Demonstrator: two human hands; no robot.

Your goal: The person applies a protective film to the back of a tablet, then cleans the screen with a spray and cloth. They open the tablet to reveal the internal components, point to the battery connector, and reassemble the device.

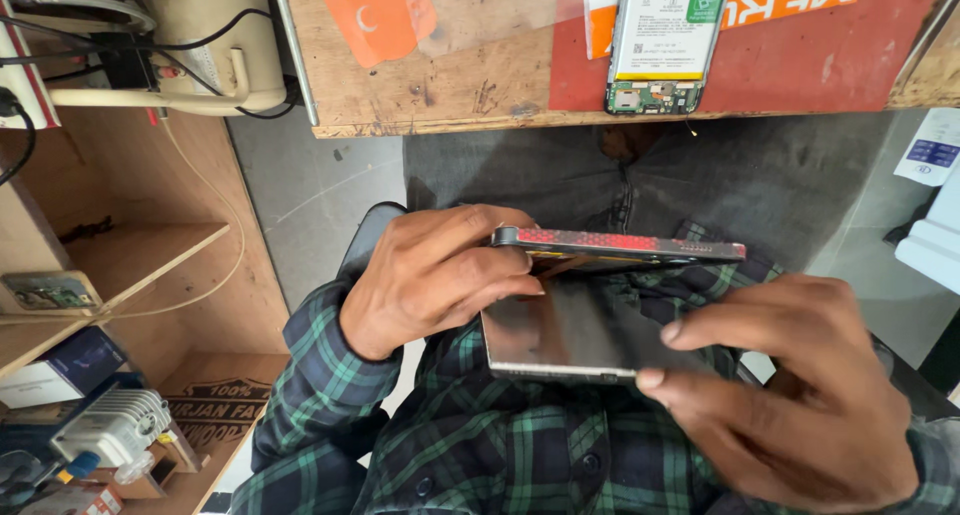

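**Phone being parted from its screen, held over the lap**

The phone [620,247] is lying crosswise in front of the person, its long axis running left to right, and it is being held in the air above the lap, well short of the near edge of the tabletop [470,95]. It is not resting on anything. The left hand [430,280] is gripping it at its left end, fingers curled over the top edge and thumb pressing from below, so this hand is the one carrying the weight. The right hand [800,385] is coming in from the lower right, its fingertips [655,378] pinching the near edge of the dark screen panel [570,330], which is hinging away from the body like a book opening.

The phone body is showing a thin edge with a red patterned band, tilted nearly edge-on to the camera. The screen panel is a flat, glossy, dark rectangle with a pale metallic rim along its near side. Whether the two parts are joined along the far seam I cannot tell.

Up on the tabletop, near its front edge, another opened phone [660,45] is lying with its battery and green circuit board exposed, well apart from both hands.
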